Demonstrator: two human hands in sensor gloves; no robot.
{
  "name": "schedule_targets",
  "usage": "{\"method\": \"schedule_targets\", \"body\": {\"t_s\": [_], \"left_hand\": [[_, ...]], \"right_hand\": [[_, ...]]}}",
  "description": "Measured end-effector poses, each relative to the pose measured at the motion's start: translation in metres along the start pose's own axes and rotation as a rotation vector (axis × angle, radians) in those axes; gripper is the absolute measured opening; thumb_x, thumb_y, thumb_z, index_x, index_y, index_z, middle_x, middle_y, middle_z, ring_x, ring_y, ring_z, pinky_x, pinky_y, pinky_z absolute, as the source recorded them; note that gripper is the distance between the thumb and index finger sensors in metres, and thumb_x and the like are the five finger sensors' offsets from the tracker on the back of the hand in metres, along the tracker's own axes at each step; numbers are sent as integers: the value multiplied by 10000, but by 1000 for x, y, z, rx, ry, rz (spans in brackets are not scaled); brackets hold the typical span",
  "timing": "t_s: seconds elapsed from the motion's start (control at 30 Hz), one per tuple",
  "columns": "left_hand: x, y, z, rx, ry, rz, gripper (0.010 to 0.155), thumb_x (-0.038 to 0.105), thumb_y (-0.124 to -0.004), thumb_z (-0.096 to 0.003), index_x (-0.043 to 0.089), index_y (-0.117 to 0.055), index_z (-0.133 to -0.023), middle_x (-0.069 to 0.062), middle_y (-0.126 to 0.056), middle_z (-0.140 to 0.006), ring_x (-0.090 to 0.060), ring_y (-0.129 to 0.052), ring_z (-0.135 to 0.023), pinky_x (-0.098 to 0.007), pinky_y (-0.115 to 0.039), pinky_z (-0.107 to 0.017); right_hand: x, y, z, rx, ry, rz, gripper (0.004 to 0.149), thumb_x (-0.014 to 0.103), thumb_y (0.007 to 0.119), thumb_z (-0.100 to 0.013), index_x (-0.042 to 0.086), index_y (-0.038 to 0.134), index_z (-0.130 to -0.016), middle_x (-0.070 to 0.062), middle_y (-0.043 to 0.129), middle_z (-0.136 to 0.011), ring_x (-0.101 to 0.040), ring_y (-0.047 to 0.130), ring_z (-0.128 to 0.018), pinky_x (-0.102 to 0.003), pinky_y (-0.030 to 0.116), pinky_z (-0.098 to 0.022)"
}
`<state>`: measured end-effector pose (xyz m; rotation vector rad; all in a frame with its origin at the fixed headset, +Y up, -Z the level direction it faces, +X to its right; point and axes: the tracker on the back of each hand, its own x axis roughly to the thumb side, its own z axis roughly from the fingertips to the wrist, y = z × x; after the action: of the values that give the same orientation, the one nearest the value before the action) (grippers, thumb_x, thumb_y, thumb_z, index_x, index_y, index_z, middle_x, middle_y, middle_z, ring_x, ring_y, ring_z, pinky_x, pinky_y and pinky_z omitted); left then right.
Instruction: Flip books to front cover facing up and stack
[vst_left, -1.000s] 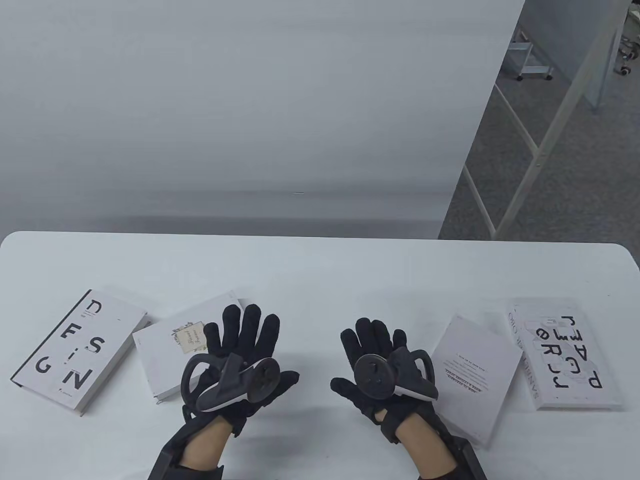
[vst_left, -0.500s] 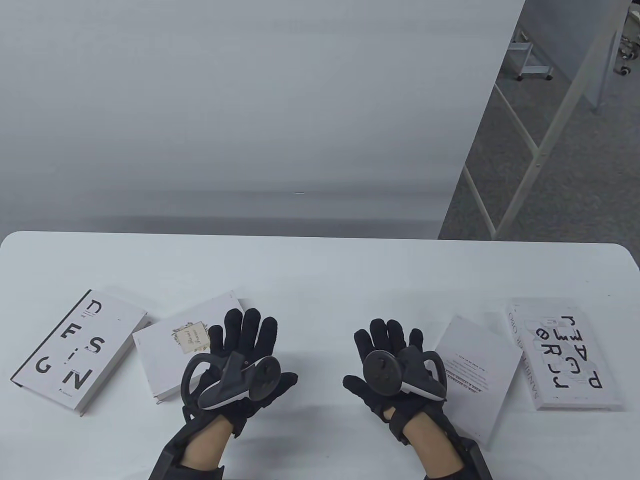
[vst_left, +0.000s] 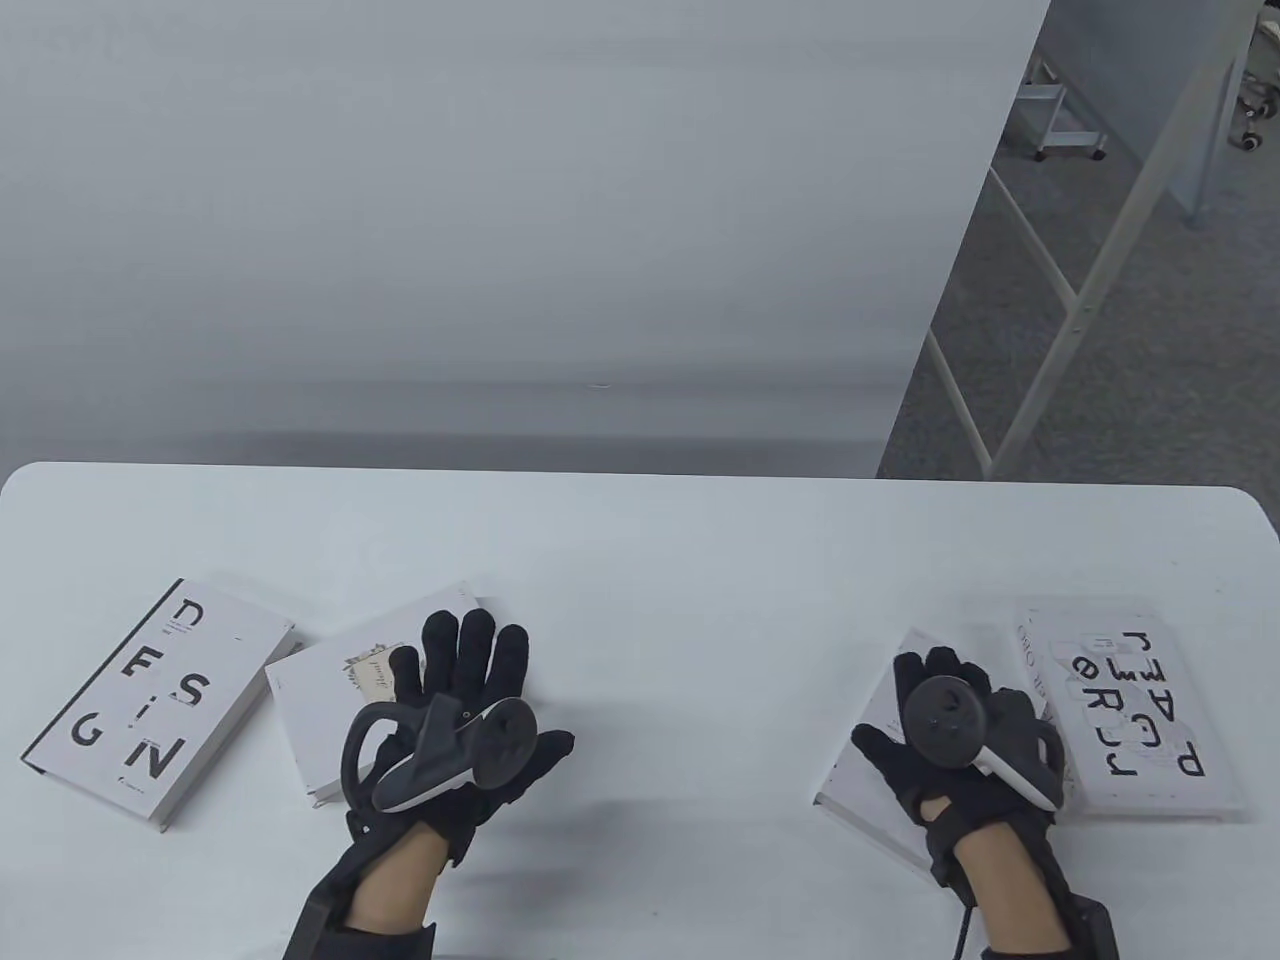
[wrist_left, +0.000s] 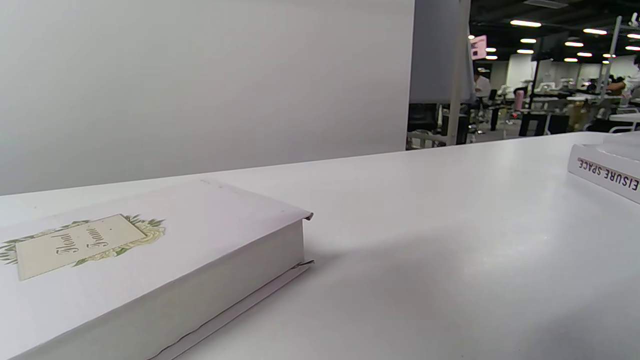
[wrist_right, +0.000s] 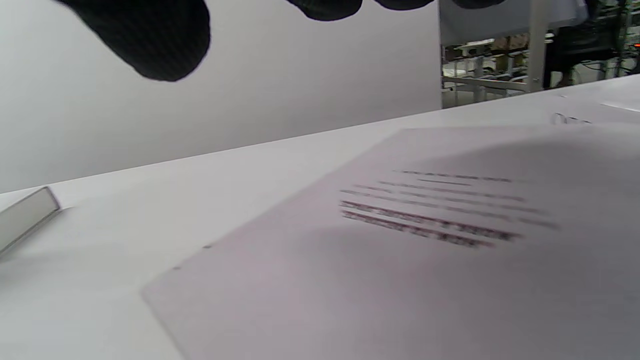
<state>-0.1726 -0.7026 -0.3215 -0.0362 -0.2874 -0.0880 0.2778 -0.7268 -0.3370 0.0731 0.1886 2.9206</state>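
Several white books lie on the white table (vst_left: 650, 560). A "DESIGN" book (vst_left: 150, 700) is far left, front cover up. Beside it lies a floral-label book (vst_left: 310, 715); it also shows in the left wrist view (wrist_left: 150, 260). My left hand (vst_left: 455, 690) is spread open, its fingers over that book's right part. At the right, a book with small text lines on its cover (vst_left: 870, 770) lies partly under my right hand (vst_left: 950, 715), which is open above it; it also shows in the right wrist view (wrist_right: 425, 240). A bold-lettered book (vst_left: 1140, 710) lies far right.
A grey partition wall (vst_left: 500, 220) stands behind the table. Metal frame legs (vst_left: 1080, 290) and carpet floor show at the back right. The table's middle is bare white surface. The right-hand books' spine reading "LEISURE SPACE" (wrist_left: 607, 175) shows in the left wrist view.
My right hand has moved right from the table's middle onto the text-covered book. My left hand has shifted slightly left over the floral book. The books have not moved.
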Motion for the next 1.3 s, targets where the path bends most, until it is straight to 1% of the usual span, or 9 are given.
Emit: {"method": "schedule_targets", "body": {"t_s": [0.13, 0.33, 0.47, 0.5, 0.53, 0.67, 0.9, 1.13, 1.3], "left_hand": [[-1, -4, -1, -15, 4, -13, 1026, 799, -436, -452, 77, -226, -1150, -298, -149, -1139, -635, -157, -1002, -782, -287, -659], [0, -5, -1, -22, 4, -14, 1024, 796, -445, -451, 76, -237, -1149, -296, -153, -1139, -634, -161, -1001, -778, -286, -660], [0, -5, 0, -24, 4, -12, 1021, 793, -448, -454, 74, -242, -1149, -294, -157, -1140, -633, -163, -1002, -777, -287, -661], [0, -5, 0, -24, 4, -11, 1022, 792, -451, -453, 74, -245, -1149, -295, -161, -1140, -633, -163, -1002, -777, -288, -660], [-1, -5, 0, -23, 5, -8, 1021, 792, -451, -453, 73, -246, -1149, -294, -161, -1140, -633, -165, -1002, -777, -289, -660], [-3, -5, 0, -21, 9, 1, 1021, 791, -455, -453, 72, -252, -1148, -294, -165, -1140, -632, -167, -1002, -776, -290, -661], [-1, -6, -2, -34, 6, 6, 1013, 784, -466, -456, 70, -265, -1147, -289, -175, -1140, -629, -176, -1002, -770, -296, -663], [3, -8, -3, -44, -6, 16, 1007, 777, -477, -459, 66, -278, -1144, -287, -188, -1140, -628, -190, -1003, -764, -306, -666], [8, -11, -5, -58, -22, 13, 1003, 774, -481, -461, 66, -278, -1142, -287, -191, -1139, -627, -197, -1003, -761, -312, -668]], "right_hand": [[-24, 16, -3, 56, 81, -8, 824, 568, 703, -485, 53, 382, -1041, -367, 295, -1053, -663, 377, -906, -801, 325, -571], [-44, 31, -1, 111, 182, 13, 820, 566, 707, -484, 46, 394, -1035, -372, 317, -1046, -659, 407, -898, -790, 356, -573], [-49, 39, -3, 139, 180, 7, 784, 535, 728, -477, 42, 458, -1023, -374, 386, -1035, -650, 457, -881, -763, 428, -575], [-49, 42, -4, 152, 179, 10, 773, 522, 738, -473, 40, 477, -1018, -372, 370, -1030, -648, 430, -874, -755, 436, -578], [-49, 42, -4, 155, 175, 14, 771, 518, 725, -475, 42, 458, -1019, -371, 350, -1030, -649, 412, -874, -753, 437, -580], [-48, 43, -6, 160, 136, -12, 766, 493, 743, -468, 37, 466, -1019, -369, 346, -1031, -651, 397, -872, -748, 440, -583], [-34, 48, -10, 178, 31, -1, 756, 493, 747, -461, 72, 466, -1023, -325, 342, -1047, -621, 384, -892, -737, 469, -588], [1, 56, -13, 214, -87, 28, 752, 493, 748, -459, 82, 466, -1022, -312, 342, -1049, -613, 380, -895, -734, 475, -586], [32, 62, -14, 230, -168, 63, 751, 497, 743, -458, 82, 468, -1020, -312, 351, -1047, -613, 391, -892, -728, 487, -585]]}}
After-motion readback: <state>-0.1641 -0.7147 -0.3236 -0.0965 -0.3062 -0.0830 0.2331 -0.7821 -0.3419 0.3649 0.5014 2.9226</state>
